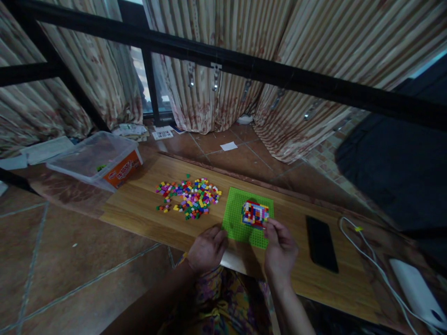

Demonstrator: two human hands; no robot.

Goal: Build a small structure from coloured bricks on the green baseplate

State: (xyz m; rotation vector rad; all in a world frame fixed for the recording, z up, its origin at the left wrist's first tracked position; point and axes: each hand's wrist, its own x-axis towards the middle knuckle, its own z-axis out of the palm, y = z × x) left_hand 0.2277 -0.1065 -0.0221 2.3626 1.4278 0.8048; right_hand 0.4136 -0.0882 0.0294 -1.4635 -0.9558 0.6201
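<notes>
A green studded baseplate (232, 223) lies on the wooden board in front of me. On it stands a low block of multicoloured toy bricks (255, 212). My right hand (281, 246) is at the block's near right corner, thumb and forefinger pinched together; whatever is between them is too small to make out. Curled closed, my left hand (208, 249) rests by the plate's near left corner, and its fingers hide anything inside. Left of the plate, a loose spread of small coloured bricks (195, 197) covers part of the board.
A clear plastic bin (94, 156) with an orange label stands beyond the wooden board's (136, 204) left end. To the right lie a black phone (321, 243), a white cable (373, 260) and a white device (417, 291). A dark metal frame (244, 63) crosses before striped curtains (195, 102).
</notes>
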